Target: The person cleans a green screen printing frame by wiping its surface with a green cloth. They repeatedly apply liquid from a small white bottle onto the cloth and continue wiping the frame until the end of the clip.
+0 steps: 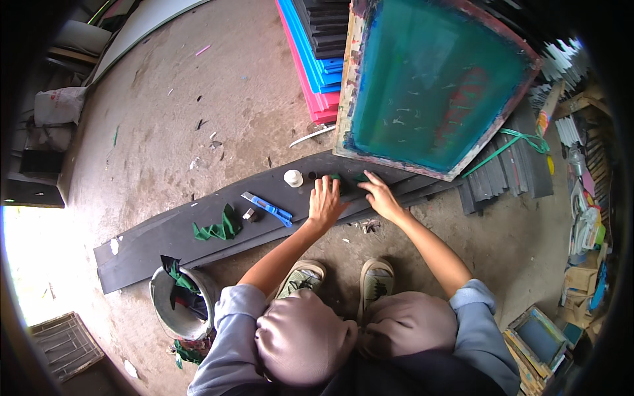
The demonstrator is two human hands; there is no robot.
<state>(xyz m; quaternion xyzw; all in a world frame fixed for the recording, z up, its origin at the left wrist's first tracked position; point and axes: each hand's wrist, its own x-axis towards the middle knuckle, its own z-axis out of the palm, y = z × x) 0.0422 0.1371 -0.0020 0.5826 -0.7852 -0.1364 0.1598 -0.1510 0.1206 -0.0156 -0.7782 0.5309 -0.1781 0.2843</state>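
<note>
Both of my hands are over a dark grey layered sheet [148, 241] on the floor. My left hand [325, 201] rests with its fingers stretched forward, fingertips by a small green scrap [335, 177]. My right hand [381, 195] lies beside it with fingers extended, touching or close to another green scrap [360, 177]; what is under the fingertips is hidden. Left of my hands are a white rounded cap-like piece [293, 178] and a small dark round piece [312, 176]. Farther left lie a blue utility knife [269, 209], a small metallic block [249, 214] and crumpled green cloth [219, 228].
A framed green printing screen [422, 86] leans at the far right over stacked black, blue and pink sheets [320, 99]. A bucket [162, 307] with green and black scraps stands left of my legs. Dark strips with green cord [495, 158] and clutter line the right side.
</note>
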